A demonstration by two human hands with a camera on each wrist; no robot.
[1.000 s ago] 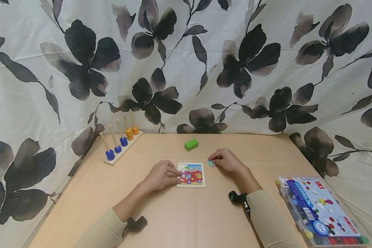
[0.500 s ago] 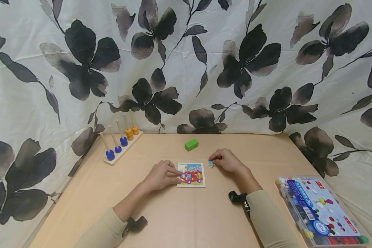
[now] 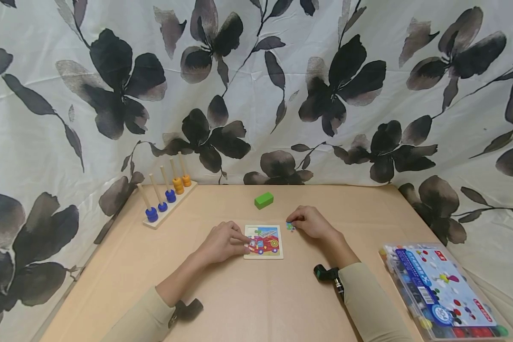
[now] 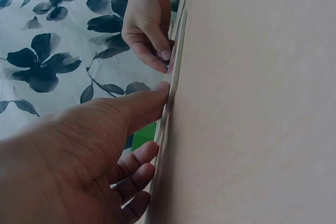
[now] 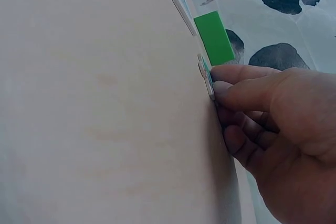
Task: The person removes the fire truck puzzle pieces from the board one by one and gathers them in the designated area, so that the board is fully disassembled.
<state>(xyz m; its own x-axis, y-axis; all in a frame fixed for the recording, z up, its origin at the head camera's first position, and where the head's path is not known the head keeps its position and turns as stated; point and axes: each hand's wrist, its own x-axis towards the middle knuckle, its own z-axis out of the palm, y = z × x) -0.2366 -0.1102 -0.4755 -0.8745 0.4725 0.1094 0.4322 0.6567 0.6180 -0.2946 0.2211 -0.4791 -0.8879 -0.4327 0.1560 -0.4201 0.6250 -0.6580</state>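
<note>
A small jigsaw puzzle [image 3: 264, 243] with a red fire engine picture in a pale frame lies flat near the middle of the table. My left hand [image 3: 224, 242] rests at its left edge, thumb and index finger reaching onto the picture; in the left wrist view the thumb touches its face and the other fingers lie loosely along the edge. To the right of the frame, my right hand [image 3: 313, 222] pinches a small blue and green puzzle piece [image 3: 290, 228] between thumb and index finger. The right wrist view shows this piece [image 5: 205, 76] edge-on, low at the tabletop.
Behind the puzzle sits a green block [image 3: 263, 200]. A peg stand [image 3: 171, 205] with blue and orange rings stands at the back left. At the front right lies a clear plastic case [image 3: 446, 292] of colourful parts. A floral cloth [image 3: 256, 95] hangs behind the table.
The right hand and its puzzle piece have shifted very slightly. My left hand has stayed at the puzzle's left edge.
</note>
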